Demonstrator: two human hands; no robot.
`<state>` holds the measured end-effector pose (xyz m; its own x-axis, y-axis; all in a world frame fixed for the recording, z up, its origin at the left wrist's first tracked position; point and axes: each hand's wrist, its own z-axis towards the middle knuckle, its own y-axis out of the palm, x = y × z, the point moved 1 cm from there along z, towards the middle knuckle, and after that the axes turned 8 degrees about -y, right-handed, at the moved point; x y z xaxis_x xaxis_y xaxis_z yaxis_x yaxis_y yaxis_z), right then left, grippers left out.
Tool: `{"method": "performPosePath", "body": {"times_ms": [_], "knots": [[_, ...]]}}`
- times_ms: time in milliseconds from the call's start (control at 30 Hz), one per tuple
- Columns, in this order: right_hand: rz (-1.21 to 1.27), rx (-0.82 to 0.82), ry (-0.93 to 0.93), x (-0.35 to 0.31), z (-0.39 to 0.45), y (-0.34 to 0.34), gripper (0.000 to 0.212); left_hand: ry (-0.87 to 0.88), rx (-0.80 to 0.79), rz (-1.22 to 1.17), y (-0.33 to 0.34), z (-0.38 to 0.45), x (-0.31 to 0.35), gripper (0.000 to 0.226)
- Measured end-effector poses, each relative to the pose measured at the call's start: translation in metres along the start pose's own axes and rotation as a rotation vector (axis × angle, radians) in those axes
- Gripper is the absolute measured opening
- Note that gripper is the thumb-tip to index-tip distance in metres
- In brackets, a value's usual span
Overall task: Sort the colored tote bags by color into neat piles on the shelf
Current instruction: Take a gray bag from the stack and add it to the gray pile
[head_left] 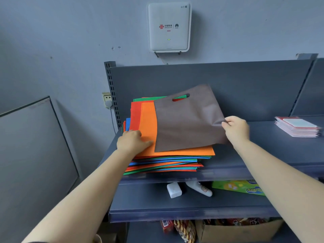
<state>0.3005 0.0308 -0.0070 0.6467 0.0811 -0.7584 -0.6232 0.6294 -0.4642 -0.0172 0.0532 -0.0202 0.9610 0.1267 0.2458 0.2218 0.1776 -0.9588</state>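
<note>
Our right hand [235,128] pinches the right edge of the brown tote bag [187,120], fabric puckering at the grip, bag half-lifted off the mixed stack [166,163] on the shelf [254,155]. Left of that grip, our left hand [133,141] lies flat, fingers straight, pressing the orange bag [149,128] down. We judge the bags light, floppy, slightly slippery, so edge or handle-slot pinch works best.

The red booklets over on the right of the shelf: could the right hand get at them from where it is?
Probably yes. The shelf lies bare between the right hand and the red booklets, but that hand pinches the brown bag.
</note>
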Motion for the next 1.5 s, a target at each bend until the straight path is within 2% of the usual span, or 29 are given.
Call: {"method": "performPosePath", "body": {"times_ms": [100,267,333,433,533,700,1000,1233,1367,1500], "knots": [[0.099,0.062,0.005,0.002,0.0,-0.008,0.023,-0.126,-0.072,-0.039,-0.004,0.008,-0.008,0.068],[0.296,0.095,0.048,0.003,-0.002,-0.008,0.019,-0.259,-0.165,-0.301,-0.01,0.01,-0.016,0.054],[0.379,0.097,0.073,0.005,-0.003,-0.007,0.02,-0.276,-0.11,-0.307,-0.01,0.008,-0.017,0.036],[0.474,0.099,0.101,0.007,-0.004,-0.008,0.022,-0.197,0.058,-0.277,-0.011,0.001,-0.016,0.011],[0.535,0.092,0.136,0.01,-0.005,-0.011,0.025,-0.113,0.175,-0.492,-0.015,-0.01,-0.018,0.027],[0.669,0.027,0.192,0.008,-0.008,-0.019,0.028,-0.142,0.325,-0.974,-0.034,-0.041,-0.03,0.026],[1.007,-0.213,0.281,-0.031,-0.038,-0.033,0.035,-0.265,0.537,-1.326,-0.073,-0.124,-0.056,0.022],[1.183,-0.409,0.249,-0.069,-0.079,-0.035,0.044,-0.345,0.758,-1.382,-0.109,-0.226,-0.083,0.023],[1.263,-0.604,0.243,-0.096,-0.12,-0.023,0.031,-0.429,0.847,-1.375,-0.121,-0.302,-0.112,0.015],[1.343,-0.763,0.236,-0.125,-0.171,-0.008,0.035,-0.509,0.961,-1.328,-0.136,-0.383,-0.141,0.012]]}}
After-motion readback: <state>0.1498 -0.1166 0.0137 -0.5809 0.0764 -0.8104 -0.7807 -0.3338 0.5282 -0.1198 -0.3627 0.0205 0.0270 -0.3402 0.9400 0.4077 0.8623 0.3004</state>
